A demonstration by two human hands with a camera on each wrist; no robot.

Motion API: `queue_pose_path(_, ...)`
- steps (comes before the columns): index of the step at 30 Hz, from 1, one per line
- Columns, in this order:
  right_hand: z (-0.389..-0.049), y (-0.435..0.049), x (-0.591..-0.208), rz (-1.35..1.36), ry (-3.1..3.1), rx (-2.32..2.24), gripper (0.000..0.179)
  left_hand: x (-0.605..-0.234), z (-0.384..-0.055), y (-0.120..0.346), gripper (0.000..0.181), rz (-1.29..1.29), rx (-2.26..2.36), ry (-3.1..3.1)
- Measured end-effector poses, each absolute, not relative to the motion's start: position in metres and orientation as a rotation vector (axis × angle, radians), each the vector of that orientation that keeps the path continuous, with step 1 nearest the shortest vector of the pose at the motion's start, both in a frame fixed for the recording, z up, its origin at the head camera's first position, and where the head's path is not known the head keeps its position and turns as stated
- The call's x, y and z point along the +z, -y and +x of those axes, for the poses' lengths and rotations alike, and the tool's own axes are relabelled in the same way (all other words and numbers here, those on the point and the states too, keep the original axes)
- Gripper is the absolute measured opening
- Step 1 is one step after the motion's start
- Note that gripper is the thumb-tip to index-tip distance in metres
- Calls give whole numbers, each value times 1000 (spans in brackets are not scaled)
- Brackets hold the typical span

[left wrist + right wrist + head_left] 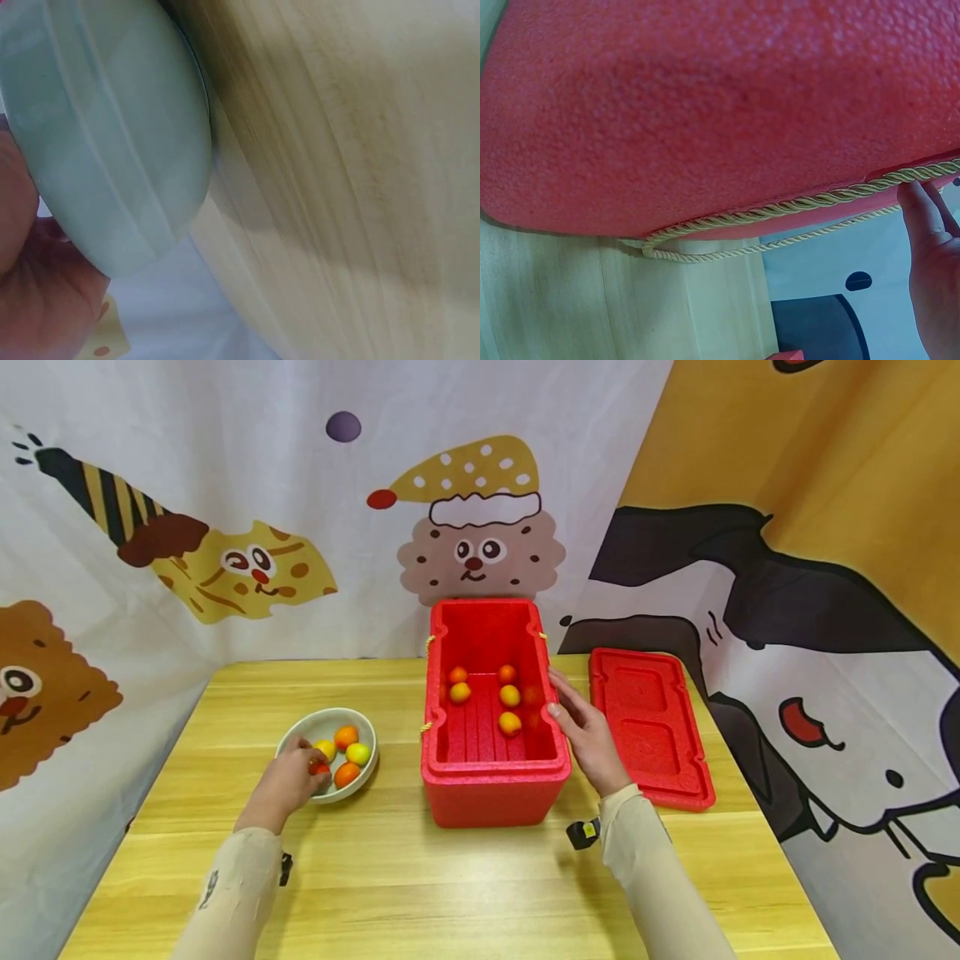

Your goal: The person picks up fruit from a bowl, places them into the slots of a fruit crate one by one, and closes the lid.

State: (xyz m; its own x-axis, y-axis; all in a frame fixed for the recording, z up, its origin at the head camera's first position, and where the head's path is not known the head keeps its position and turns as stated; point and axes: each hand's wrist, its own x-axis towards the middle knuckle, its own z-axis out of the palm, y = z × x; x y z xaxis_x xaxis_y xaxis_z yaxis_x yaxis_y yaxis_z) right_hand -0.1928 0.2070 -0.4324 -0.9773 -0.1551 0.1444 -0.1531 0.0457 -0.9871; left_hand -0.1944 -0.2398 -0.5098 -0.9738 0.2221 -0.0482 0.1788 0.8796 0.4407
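My left hand [283,783] reaches over the near-left rim of a pale green bowl [302,732]. Its curled fingers grip a small red-orange fruit [321,770], partly hidden by them. Around it in the bowl lie orange fruits [347,775] and yellow ones [358,754]. In the left wrist view the bowl's outer wall [112,142] hides the fingers. My right hand [588,739] rests against the right rim of a red foam box [487,797], thumb on the edge. Several small orange and yellow fruits [510,723] lie inside the box.
A red lid [651,727] lies flat on the wooden table [360,877], right of the box. Twisted gold cord [780,206] runs along the box's side in the right wrist view. A printed curtain [300,443] hangs behind the table.
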Motion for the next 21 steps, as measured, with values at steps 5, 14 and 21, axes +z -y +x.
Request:
queue_pose_path(5, -193, -208, -433, -335, -2270, -2143, 53, -509, -192, 241, 18, 332, 729, -2992)
queue_pose_path(14, -192, -208, -432, -347, -2259, -2161, 52, -495, -192, 245, 29, 283, 862, -3213)
queue_pose_path(21, -193, -207, -433, -358, -2258, -2164, 52, -482, -199, 243, 27, 234, 1224, -3252)
